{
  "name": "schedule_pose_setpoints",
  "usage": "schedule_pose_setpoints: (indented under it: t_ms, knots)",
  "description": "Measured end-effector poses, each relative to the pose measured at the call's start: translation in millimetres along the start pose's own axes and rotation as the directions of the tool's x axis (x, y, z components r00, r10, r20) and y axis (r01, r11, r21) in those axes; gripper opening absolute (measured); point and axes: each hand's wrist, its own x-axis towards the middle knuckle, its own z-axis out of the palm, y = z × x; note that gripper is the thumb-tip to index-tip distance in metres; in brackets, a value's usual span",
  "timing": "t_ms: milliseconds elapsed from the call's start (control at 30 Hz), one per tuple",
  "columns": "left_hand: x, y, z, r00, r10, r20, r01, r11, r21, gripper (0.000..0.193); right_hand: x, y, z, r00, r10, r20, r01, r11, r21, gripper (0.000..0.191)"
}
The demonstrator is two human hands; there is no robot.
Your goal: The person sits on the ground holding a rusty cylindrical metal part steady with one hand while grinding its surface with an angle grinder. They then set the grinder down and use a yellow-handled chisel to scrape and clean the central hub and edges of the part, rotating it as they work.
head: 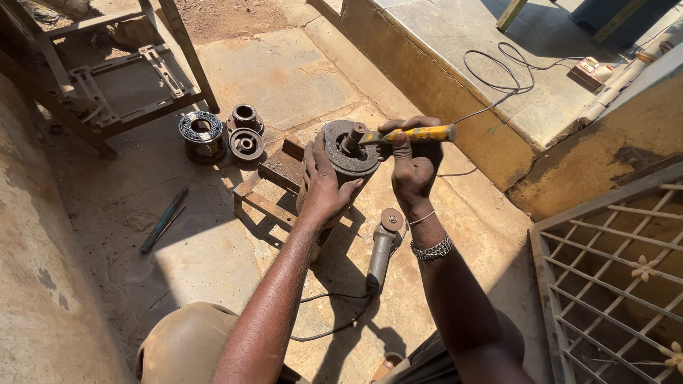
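Here the left hand (324, 181) clasps the rim of a rusty round hub (346, 151) standing on a metal frame (274, 186); the right hand (413, 167) grips a yellow-handled hammer (405, 135) over its centre. An angle grinder (383, 245) lies just beside, open concrete floor (206, 249) leftward.

Two hands show: the left hand (324, 186) and the right hand (413, 167). One rusty round hub (346, 151) sits between them, with one yellow-handled hammer (405, 135). One angle grinder (383, 249) lies at six o'clock of the hub. Three more round metal parts (222, 133) (clustered together) sit at nine o'clock. One blue bar (163, 220) lies at eight o'clock.
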Motion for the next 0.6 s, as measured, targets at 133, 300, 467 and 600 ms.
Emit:
schedule_pose_setpoints:
  t_ms: [133, 300, 467, 600]
  knots:
    - [0, 2, 0, 0.999, -0.037, 0.023, 0.038, 0.999, -0.022, 0.129, -1, 2, 0, 0.989, 0.095, 0.117, -0.090, 0.995, -0.045, 0.016]
    - [1, -2, 1, 1.000, 0.016, -0.003, -0.016, 1.000, -0.004, 0.128, -2, 6, -4, 0.995, -0.018, 0.103, 0.014, 0.999, 0.040, 0.016]
    - [2, -5, 6, 1.000, -0.020, 0.023, 0.020, 0.999, -0.025, 0.126, -6, 9, -4, 0.989, 0.119, 0.089, -0.129, 0.985, 0.111, 0.016]
    - [3, -8, 5, 1.000, 0.009, 0.001, -0.009, 1.000, -0.013, 0.129, -8, 15, 0, 0.988, 0.067, 0.138, -0.063, 0.997, -0.036, 0.019]
